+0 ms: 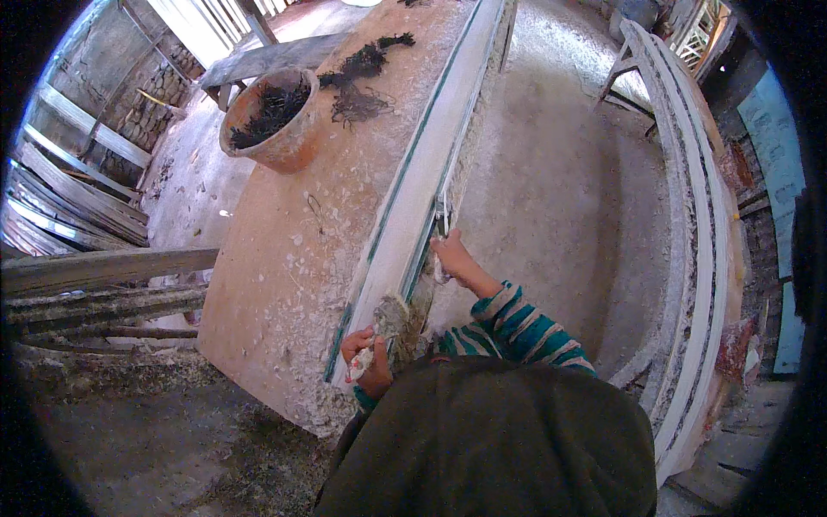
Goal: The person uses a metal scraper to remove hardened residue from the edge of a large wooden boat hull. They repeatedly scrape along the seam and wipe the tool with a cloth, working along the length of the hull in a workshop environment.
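A long white plaster strip (405,220) with green edges runs lengthwise along the bench. My left hand (369,360) is closed round the pale, crusted handle of a trowel at the strip's near end. Its grey, plaster-caked blade (392,317) lies over the strip's right edge. Farther along, my right hand (458,258) grips a small scraper whose metal blade (442,211) meets the strip's right edge. The scraper's whitish handle end (441,274) shows below my fingers. Its exact blade shape is too small to make out.
An orange-brown bucket (284,151) with dark fibres stands on the plaster-spattered tabletop (284,250). Dark fibre clumps (366,65) lie beyond it. On the right, a second long bench (702,258) carries pale strips. Wooden beams (103,271) jut in from the left.
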Available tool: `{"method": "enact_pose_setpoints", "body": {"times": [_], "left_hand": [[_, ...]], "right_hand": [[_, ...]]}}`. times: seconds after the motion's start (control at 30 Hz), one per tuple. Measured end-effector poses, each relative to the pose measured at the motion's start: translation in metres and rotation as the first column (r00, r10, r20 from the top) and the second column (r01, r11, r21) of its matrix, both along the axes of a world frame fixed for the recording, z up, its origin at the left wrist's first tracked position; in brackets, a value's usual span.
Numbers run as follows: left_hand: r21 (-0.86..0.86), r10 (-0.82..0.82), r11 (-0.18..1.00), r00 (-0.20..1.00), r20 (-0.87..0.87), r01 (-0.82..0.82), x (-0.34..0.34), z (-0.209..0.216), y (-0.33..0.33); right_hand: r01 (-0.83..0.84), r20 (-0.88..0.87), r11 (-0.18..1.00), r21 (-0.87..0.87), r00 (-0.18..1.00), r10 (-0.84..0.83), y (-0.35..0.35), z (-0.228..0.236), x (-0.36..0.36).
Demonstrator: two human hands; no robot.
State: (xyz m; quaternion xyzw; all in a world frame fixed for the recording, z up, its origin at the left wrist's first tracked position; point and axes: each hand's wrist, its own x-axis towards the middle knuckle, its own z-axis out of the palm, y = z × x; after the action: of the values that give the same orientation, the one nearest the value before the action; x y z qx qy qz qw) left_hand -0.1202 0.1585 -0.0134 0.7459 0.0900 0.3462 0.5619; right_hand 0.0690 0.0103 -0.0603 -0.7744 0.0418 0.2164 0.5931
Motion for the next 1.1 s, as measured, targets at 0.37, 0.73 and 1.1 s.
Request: {"method": "enact_pose_setpoints", "body": {"times": [0.37,0.73,1.1], "left_hand": [[-0.074,-0.032,0.997,0.999,-0.036,0.029,0.052,-0.005,-0.03],[0.22,0.009,0.975,0.99,0.141,-0.04,0.24,-0.043,-0.108],[0.076,0.091,0.994,0.983,-0.156,-0.08,0.217,0.025,-0.122]], "right_hand": [[0.075,-0.051,0.997,0.03,0.996,-0.073,-0.009,-0.005,0.067],[0.077,-0.203,0.938,0.337,0.979,-0.008,-0.11,0.019,0.211],[0.054,-0.314,0.916,0.397,0.946,0.08,-0.232,0.017,0.205]]}}
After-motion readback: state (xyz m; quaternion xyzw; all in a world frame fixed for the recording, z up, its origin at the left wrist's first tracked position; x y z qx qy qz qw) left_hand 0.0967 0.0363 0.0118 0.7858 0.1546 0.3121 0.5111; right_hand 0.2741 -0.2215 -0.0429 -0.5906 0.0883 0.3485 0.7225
